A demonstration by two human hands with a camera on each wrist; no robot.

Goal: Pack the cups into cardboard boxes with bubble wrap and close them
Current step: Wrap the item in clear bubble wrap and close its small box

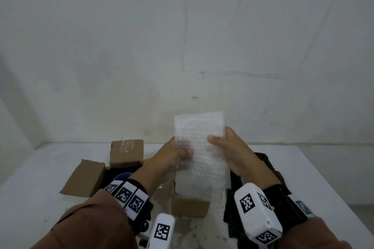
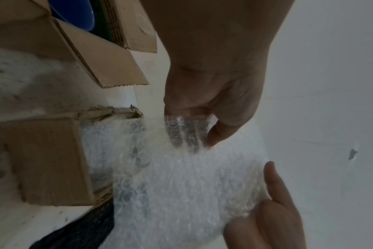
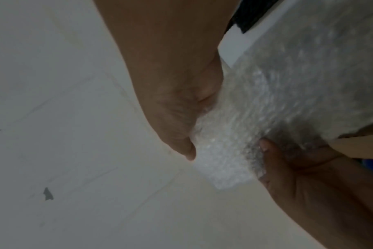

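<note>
A long, translucent white sheet of bubble wrap (image 1: 199, 147) is standing upright above a small open cardboard box (image 1: 190, 206) on the white desk (image 1: 303, 168). The left hand (image 1: 172, 155) is pinching its left edge; the right hand (image 1: 230, 147) is gripping its right edge, thumb in front.

Person's arms, head view. Both forearms wear loose brown sleeves (image 1: 97, 216) pushed back short of the wrists. The left wrist carries a black strap (image 1: 141, 206) with a curved white band of three square black-and-white coded markers (image 1: 127, 196); a white block (image 1: 162, 230) bearing one more marker sits below it. The right wrist carries a black strap (image 1: 287, 202) and a white rounded housing (image 1: 257, 210) with coded markers on its faces. Left hand (image 1: 172, 155) and right hand (image 1: 232, 151) are bare.
</note>
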